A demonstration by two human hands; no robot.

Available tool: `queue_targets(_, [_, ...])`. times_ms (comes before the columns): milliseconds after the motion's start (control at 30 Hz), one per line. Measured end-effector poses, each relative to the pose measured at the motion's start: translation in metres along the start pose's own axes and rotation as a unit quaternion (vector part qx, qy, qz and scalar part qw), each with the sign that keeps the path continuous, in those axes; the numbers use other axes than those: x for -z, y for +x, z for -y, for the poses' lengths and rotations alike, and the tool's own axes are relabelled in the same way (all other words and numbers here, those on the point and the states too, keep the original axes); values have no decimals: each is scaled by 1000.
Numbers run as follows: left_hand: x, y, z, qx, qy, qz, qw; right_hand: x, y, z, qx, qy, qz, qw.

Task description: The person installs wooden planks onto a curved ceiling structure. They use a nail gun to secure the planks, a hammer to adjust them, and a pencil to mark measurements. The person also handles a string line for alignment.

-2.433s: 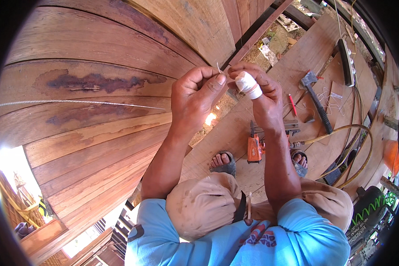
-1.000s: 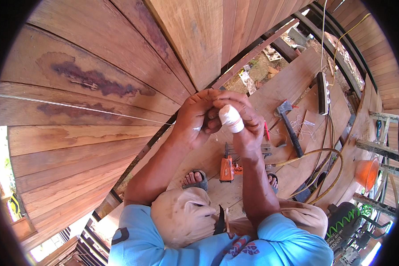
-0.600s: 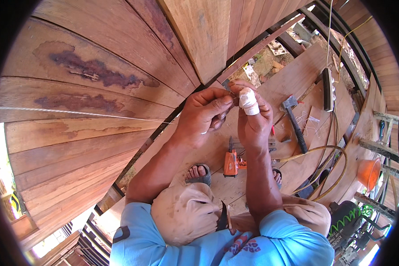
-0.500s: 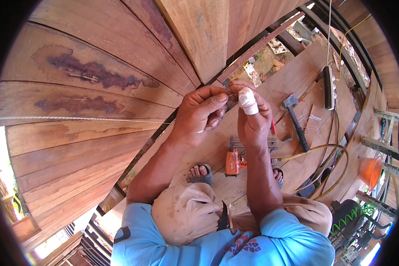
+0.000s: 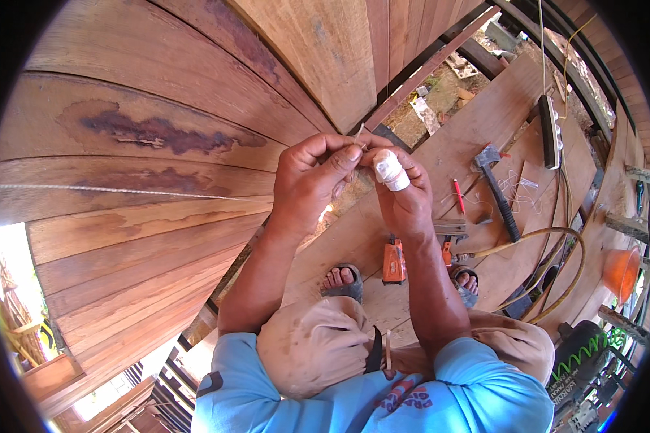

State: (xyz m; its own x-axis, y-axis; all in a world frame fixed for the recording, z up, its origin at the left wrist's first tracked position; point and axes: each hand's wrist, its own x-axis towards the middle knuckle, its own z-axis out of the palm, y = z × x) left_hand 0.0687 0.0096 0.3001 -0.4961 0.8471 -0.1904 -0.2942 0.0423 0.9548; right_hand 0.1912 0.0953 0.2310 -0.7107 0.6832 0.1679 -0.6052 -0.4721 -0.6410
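In front of the wooden plank wall (image 5: 144, 173), my left hand (image 5: 307, 184) and my right hand (image 5: 406, 198) meet with their fingertips pinched together. Between them a thin, pale sliver pokes up; it is too small to name. White wrapping (image 5: 391, 172) covers the thumb of my right hand. A white cord (image 5: 115, 190) runs along the planks toward my left hand, and its end is not visible. Below my hands, an orange power tool (image 5: 393, 261) stands on the boards between my feet, partly hidden by my right forearm.
A hammer (image 5: 500, 195), a red pencil-like stick (image 5: 458, 196) and loose thin string (image 5: 516, 186) lie on the plywood to the right. Beyond are a power strip (image 5: 549, 133), a yellow hose (image 5: 581, 263), an orange container (image 5: 620, 274) and a black compressor-like machine (image 5: 574, 357).
My hands have come closer together, with the fingertips now touching, and my right hand has shifted left and slightly down. The view has turned a little, showing the red stick fully.
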Motion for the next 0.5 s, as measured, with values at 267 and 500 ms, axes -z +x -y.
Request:
queue_targets(267, [3, 1, -8, -101, 204, -20, 973, -5, -1, 1, -42, -50, -25, 998])
queue_targets(500, [11, 1, -19, 30, 159, 11, 987, -6, 2, 11, 22, -143, -8, 989])
